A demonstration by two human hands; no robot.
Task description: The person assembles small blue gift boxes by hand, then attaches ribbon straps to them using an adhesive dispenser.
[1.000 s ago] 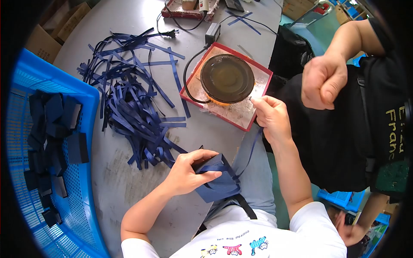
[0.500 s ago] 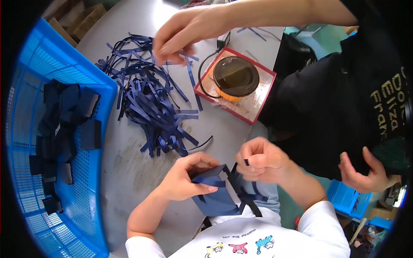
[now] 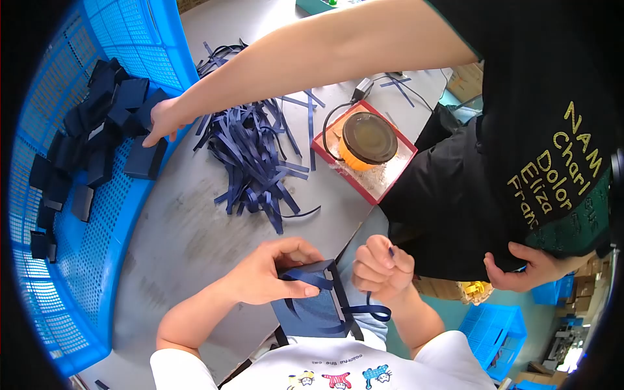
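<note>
My left hand [image 3: 276, 270] grips a small dark blue box [image 3: 309, 315] near my lap, its thumb pressing a blue ribbon [image 3: 312, 278] against the top. From the box's right side the ribbon runs out in a loop. My right hand [image 3: 383, 268] is closed around a ribbon end, whose tip shows above the fingers. On the table ahead lies a heap of cut blue ribbons [image 3: 250, 159].
At left stands a blue plastic basket [image 3: 120, 260] with several dark boxes [image 3: 130, 94]. A co-worker's hand [image 3: 170, 120] reaches to it, the arm crossing over the table. A red-rimmed tray [image 3: 374, 194] holds a round orange pot [image 3: 369, 140] with a cable.
The co-worker's hand has moved from above the ribbons left to the boxes in the basket. My right hand has turned into a tighter fist, and the ribbon now loops beside the box.
</note>
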